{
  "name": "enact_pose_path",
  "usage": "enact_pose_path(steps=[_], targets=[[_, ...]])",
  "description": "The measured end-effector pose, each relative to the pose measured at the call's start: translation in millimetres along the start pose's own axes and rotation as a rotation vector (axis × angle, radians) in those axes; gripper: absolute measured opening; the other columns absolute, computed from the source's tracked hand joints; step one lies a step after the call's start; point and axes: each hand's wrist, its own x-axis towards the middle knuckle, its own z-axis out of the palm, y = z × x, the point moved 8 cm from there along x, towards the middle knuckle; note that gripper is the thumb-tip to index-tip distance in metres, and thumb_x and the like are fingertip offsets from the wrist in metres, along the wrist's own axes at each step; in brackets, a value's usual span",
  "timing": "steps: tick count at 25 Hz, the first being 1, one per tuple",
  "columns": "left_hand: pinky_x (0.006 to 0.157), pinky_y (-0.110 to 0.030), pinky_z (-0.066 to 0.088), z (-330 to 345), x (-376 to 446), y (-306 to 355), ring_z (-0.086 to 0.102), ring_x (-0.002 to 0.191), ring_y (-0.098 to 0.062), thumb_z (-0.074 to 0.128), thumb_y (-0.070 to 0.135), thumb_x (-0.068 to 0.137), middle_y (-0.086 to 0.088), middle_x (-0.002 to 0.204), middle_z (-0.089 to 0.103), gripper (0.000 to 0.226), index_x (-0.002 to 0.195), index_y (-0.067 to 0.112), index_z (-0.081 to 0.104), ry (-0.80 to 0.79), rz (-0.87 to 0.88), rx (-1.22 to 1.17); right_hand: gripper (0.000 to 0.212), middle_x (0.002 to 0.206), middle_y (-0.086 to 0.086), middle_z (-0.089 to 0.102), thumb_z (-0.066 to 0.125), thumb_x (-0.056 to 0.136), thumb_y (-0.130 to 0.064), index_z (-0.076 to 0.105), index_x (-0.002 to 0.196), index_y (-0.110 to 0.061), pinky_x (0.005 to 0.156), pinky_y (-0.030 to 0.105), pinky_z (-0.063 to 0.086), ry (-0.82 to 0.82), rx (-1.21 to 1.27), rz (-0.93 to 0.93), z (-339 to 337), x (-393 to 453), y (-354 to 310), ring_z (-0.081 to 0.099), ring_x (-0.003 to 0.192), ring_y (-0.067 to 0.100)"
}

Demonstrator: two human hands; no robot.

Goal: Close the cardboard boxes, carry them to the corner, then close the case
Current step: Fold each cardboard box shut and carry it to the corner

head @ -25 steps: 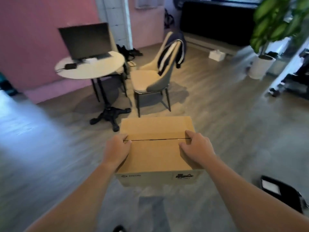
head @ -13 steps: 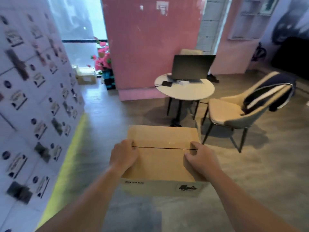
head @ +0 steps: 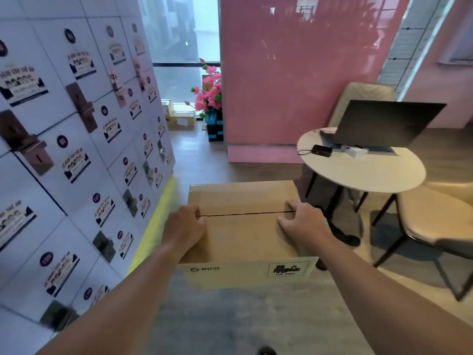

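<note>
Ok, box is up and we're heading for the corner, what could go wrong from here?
1. The cardboard box has untaped flaps; a dark seam shows between them. The left hand and right hand curl over its top side edges, so the grip could slip or the flaps lift.
2. The round table and chair stand close on the right; the box could clip them.
3. The locker wall narrows the passage on the left.

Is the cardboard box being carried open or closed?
Closed: the cardboard box has both top flaps folded flat, meeting at a thin dark seam.
</note>
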Motion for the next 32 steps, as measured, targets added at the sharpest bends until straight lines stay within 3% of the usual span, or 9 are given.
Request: enact_pose_path(steps=[3, 7, 11, 14, 17, 21, 28, 32], targets=[[0.067, -0.037, 0.051, -1, 74, 5, 0.060, 0.075, -0.031, 0.058, 0.016, 0.085, -0.009, 0.073, 0.065, 0.011, 0.079, 0.012, 0.066, 0.037, -0.024, 0.008, 0.046, 0.106, -0.001, 0.071, 0.065, 0.082, -0.044, 0.065, 0.122, -0.022, 0.073, 0.035, 0.053, -0.043, 0.040, -0.031, 13, 91, -14, 0.056, 0.080, 0.018], [0.066, -0.039, 0.053, -11, 177, 6, 0.062, 0.074, -0.029, 0.059, 0.018, 0.086, -0.009, 0.074, 0.068, 0.012, 0.080, 0.013, 0.068, 0.078, -0.052, 0.010, 0.046, 0.103, 0.000, 0.072, 0.065, 0.080, -0.044, 0.065, 0.118, -0.018, 0.077, 0.039, 0.055, -0.090, 0.076, -0.091, 21, 211, -50, 0.064, 0.086, 0.024], [0.065, -0.029, 0.050, -18, 279, -16, 0.064, 0.077, -0.023, 0.061, 0.021, 0.085, -0.001, 0.080, 0.071, 0.012, 0.086, 0.018, 0.073, 0.137, -0.081, -0.005, 0.045, 0.107, 0.001, 0.072, 0.066, 0.082, -0.042, 0.066, 0.121, -0.020, 0.078, 0.039, 0.054, -0.110, 0.082, -0.157, 44, 318, -91, 0.063, 0.089, 0.026], [0.054, -0.021, 0.040, -16, 369, -43, 0.061, 0.069, -0.019, 0.060, 0.022, 0.086, 0.002, 0.075, 0.069, 0.012, 0.082, 0.018, 0.071, 0.148, -0.076, 0.016, 0.047, 0.106, -0.001, 0.072, 0.065, 0.081, -0.044, 0.065, 0.124, -0.022, 0.074, 0.036, 0.052, -0.138, 0.067, -0.170, 79, 406, -126, 0.060, 0.084, 0.022], [0.051, -0.020, 0.040, -19, 457, -66, 0.056, 0.062, -0.009, 0.059, 0.022, 0.087, 0.002, 0.070, 0.066, 0.013, 0.084, 0.018, 0.071, 0.159, -0.053, 0.009, 0.046, 0.103, -0.003, 0.073, 0.065, 0.081, -0.043, 0.065, 0.124, -0.025, 0.078, 0.038, 0.055, -0.139, 0.068, -0.159, 108, 482, -159, 0.064, 0.090, 0.022], [0.065, -0.035, 0.055, -32, 575, -83, 0.062, 0.073, -0.022, 0.058, 0.022, 0.087, -0.004, 0.077, 0.068, 0.015, 0.088, 0.015, 0.070, 0.126, -0.049, 0.000, 0.044, 0.105, -0.002, 0.071, 0.066, 0.083, -0.040, 0.065, 0.124, -0.021, 0.076, 0.035, 0.054, -0.137, 0.054, -0.129, 132, 587, -204, 0.062, 0.086, 0.018], [0.072, -0.037, 0.055, -25, 779, -116, 0.066, 0.081, -0.026, 0.060, 0.026, 0.088, -0.007, 0.085, 0.072, 0.020, 0.094, 0.012, 0.073, 0.116, -0.056, 0.006, 0.046, 0.107, -0.001, 0.072, 0.066, 0.081, -0.043, 0.066, 0.122, -0.022, 0.074, 0.034, 0.049, -0.116, 0.080, -0.141, 181, 777, -255, 0.061, 0.090, 0.021], [0.072, -0.038, 0.056, -8, 905, -129, 0.064, 0.081, -0.025, 0.059, 0.025, 0.088, -0.005, 0.083, 0.071, 0.019, 0.092, 0.013, 0.073, 0.106, -0.091, 0.035, 0.058, 0.121, 0.001, 0.071, 0.068, 0.082, -0.046, 0.061, 0.134, -0.022, 0.091, 0.037, 0.053, -0.153, 0.097, -0.158, 225, 906, -276, 0.064, 0.111, 0.027]])
